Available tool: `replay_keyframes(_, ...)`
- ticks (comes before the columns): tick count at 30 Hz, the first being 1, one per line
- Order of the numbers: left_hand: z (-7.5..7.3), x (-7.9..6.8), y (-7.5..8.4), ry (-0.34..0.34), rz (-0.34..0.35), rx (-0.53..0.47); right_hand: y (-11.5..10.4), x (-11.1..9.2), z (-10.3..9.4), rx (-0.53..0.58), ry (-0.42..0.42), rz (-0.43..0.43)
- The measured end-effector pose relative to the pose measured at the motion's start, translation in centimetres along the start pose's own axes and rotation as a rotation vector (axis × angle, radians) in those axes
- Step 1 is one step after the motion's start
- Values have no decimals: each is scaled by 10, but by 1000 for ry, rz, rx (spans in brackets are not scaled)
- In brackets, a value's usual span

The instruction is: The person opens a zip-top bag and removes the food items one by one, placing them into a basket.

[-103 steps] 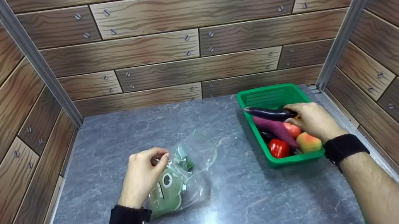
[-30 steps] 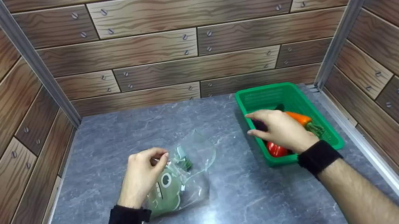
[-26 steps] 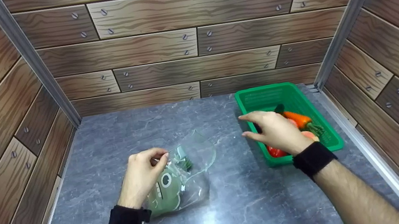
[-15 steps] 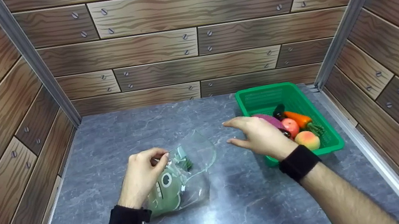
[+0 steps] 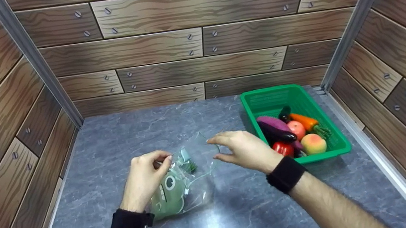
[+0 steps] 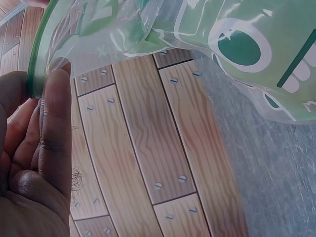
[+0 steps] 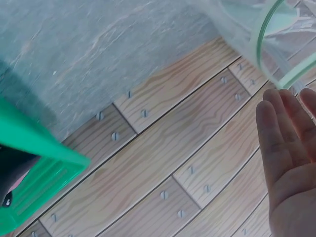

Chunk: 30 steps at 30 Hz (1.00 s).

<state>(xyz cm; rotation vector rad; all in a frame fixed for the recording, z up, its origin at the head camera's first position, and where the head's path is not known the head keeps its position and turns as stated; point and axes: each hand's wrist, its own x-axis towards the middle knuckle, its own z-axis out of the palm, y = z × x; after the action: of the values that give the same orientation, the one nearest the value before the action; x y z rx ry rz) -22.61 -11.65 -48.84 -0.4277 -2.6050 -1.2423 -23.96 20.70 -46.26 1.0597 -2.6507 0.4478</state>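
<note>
My left hand (image 5: 142,178) pinches the rim of a clear zip bag (image 5: 171,198) printed with a green cartoon face. In the left wrist view, the thumb and fingers (image 6: 57,128) grip its green zip edge. Something green and leafy (image 5: 190,166) shows inside, mostly hidden by the plastic. The bag's mouth spreads to the right. My right hand (image 5: 246,151) has its fingertips right at the far side of that mouth, thumb and fingers apart, holding nothing. In the right wrist view, its straight fingers (image 7: 276,128) are just below the bag's zip rim (image 7: 261,34).
At the back right stands a green basket (image 5: 335,151) with an eggplant (image 5: 274,129), a purple vegetable (image 5: 269,120), a red bell pepper (image 5: 283,149), a carrot (image 5: 303,119), a peach (image 5: 313,143) and a pink-red round fruit (image 5: 296,129). Wood-patterned walls (image 5: 193,43) enclose the grey tabletop (image 5: 141,126).
My right hand, which gripped an eggplant over the basket, has let it go there and moved left to the bag's mouth. My left hand stays pinched on the bag.
</note>
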Motion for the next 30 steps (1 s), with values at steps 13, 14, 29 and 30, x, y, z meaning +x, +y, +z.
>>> replay_keyframes(13, 1, -1, -2, 3, 15, -2, -21, 17, 27, 16, -96, -39)
replay_keyframes(14, 1, -1, -2, 3, 15, -1, -21, 19, 30, 17, -108, -37)
replay_keyframes(29, 2, 0, -1, -11, 3, -10, -22, 41, 65, -5, -234, 47)
replay_keyframes(30, 2, 0, -1, -12, 2, -11, -22, 42, 66, -10, -241, 56)
